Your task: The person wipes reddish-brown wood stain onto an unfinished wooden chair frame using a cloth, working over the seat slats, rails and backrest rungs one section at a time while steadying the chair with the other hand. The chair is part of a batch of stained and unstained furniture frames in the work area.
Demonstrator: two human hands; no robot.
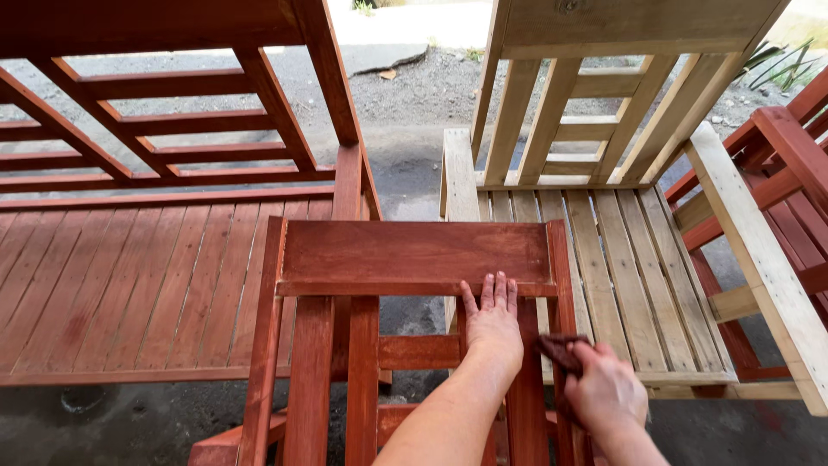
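Pressing flat against the wood, your left hand (493,324) is lying open with its fingers (499,292) spread on the top rail of the red-stained wooden frame (414,255), low and just right of centre in the frame; it is gripping nothing. Your right hand (606,393) is sitting lower right of it, closed around a dark stained rag (559,349), which is bunching out from the fist toward the left. You are holding that rag against the frame's right upright (561,285), just below the top rail, so the cloth is touching the wood there. Both forearms are coming up from the bottom edge of the picture.

Filling the left side, a red-stained bench (155,276) with a slatted seat and a diagonal-braced back is standing just behind the frame. Taking up the upper right, an unstained pale wooden bench (604,250) is standing beside it, its bare slats showing past your right hand. At the far right edge, part of another red-stained piece (793,173) is showing. Dark, damp ground (405,173) is lying between the benches
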